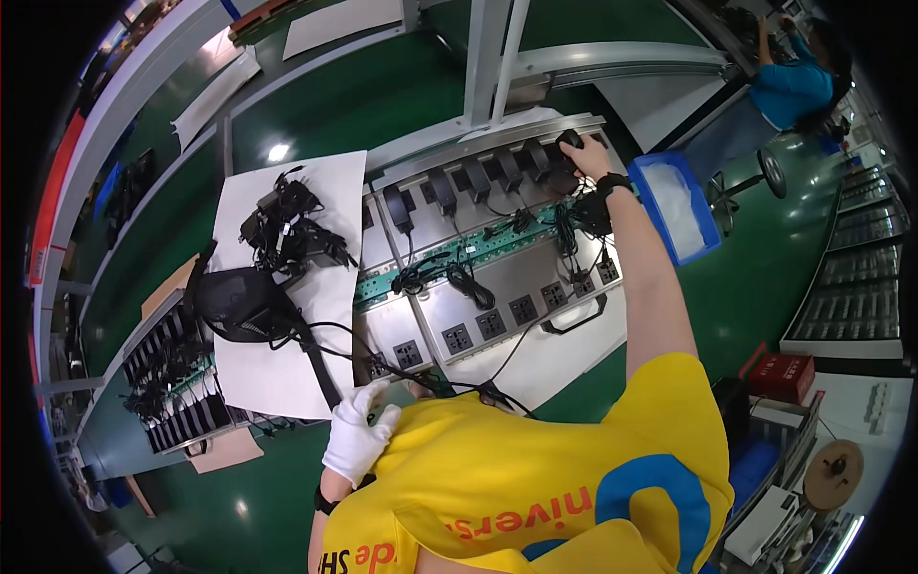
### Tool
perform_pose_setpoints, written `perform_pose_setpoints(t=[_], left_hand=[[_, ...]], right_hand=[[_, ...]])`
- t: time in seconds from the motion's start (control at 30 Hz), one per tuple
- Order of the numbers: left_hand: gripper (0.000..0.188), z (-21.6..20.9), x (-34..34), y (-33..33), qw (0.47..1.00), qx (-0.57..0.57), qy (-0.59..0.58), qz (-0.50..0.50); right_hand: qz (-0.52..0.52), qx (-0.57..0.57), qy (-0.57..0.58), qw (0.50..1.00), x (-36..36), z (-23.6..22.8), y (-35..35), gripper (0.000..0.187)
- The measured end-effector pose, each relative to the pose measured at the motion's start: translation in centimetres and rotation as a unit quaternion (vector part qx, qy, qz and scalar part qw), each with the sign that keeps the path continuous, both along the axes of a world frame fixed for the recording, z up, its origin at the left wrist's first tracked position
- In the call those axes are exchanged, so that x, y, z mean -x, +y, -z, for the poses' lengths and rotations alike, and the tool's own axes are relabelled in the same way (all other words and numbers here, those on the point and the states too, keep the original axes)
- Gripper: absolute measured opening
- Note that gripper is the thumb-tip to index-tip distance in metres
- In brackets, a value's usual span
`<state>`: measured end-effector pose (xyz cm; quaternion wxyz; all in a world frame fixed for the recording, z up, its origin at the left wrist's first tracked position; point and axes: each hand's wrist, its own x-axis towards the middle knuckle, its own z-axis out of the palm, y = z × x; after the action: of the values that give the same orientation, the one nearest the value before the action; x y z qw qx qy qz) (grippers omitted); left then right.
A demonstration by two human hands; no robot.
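Observation:
My right hand [588, 157], bare with a black wristband, grips a black power adapter [570, 140] at the far right end of a metal test rack [497, 287]. Several more black adapters [442, 191] stand in a row along the rack's back, their coiled cables [469, 287] lying over a green strip [507, 241]. Near my body at the table's front edge is my left hand [356, 438] in a white glove, fingers loosely bent and thumb apart, with nothing visible in it. A black strap [323, 373] ends beside its fingertips.
A tangled pile of black adapters [292, 225] and a black mesh bag [239, 304] lie on a white board [330, 210] at left. Past the rack's right end sits a blue bin [710, 234]. Another loaded rack [177, 383] stands farther left. A person in blue [794, 86] works at back right.

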<state>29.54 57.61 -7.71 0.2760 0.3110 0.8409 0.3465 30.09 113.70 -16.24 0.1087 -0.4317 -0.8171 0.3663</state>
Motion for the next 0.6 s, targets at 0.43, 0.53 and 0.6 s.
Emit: perform_pose_setpoints(t=[0.43,0.53,0.6], left_hand=[[0.035,-0.3,-0.3,-0.3,0.989,0.054,0.112,0.073],[0.035,-0.6,-0.2,0.0,0.985,0.044,0.134,0.097],[0.033,-0.5,0.0,0.2,0.982,0.034,0.157,0.102]], right_hand=[[0.005,-0.254,0.005,0.967,0.9,2.9,-0.7,0.045],[-0.015,-0.32,-0.032,0.947,1.4,2.9,-2.4,0.042],[-0.036,-0.383,-0.087,0.919,1.8,2.0,-4.1,0.04]])
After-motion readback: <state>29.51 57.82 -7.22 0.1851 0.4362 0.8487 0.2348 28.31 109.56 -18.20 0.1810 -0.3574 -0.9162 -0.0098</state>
